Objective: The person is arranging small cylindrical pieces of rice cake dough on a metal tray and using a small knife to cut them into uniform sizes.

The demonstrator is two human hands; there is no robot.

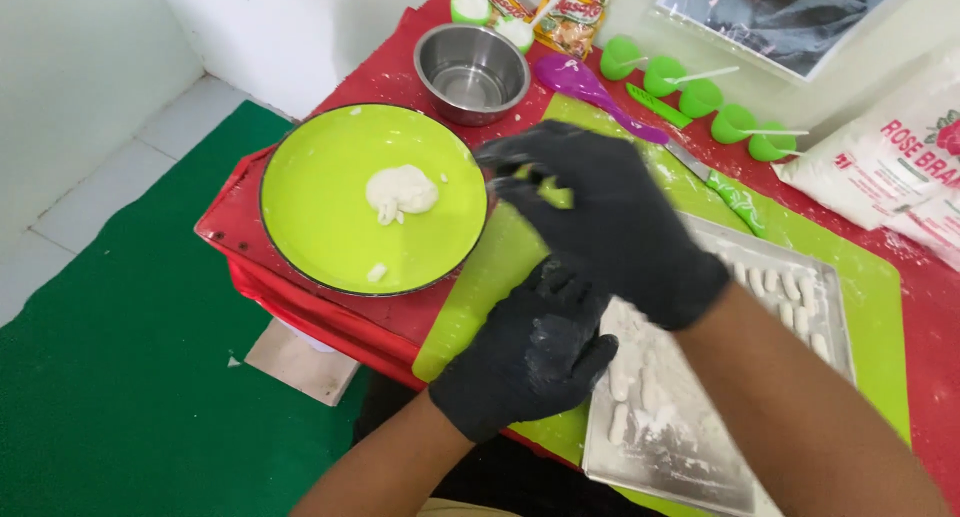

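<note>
Both hands wear black gloves dusted with flour. My right hand (600, 212) reaches left across the green cutting mat (870, 307), its fingertips pinched together at the right rim of the lime-green plate (320, 227); whether it holds a bit of dough is blurred. A lump of white dough (400, 192) lies in the plate's middle, with a small scrap near the front rim. My left hand (535, 352) is curled below the right one, at the left edge of a floured metal tray (700, 447) that carries several small dough rolls (785, 292).
A steel bowl (472, 72) stands behind the plate. A purple spoon (590, 89), several green measuring cups (700, 97), a green-handled knife (735, 197), snack packets and a white flour bag (890, 152) line the back. The red-covered table ends at left above a green floor mat.
</note>
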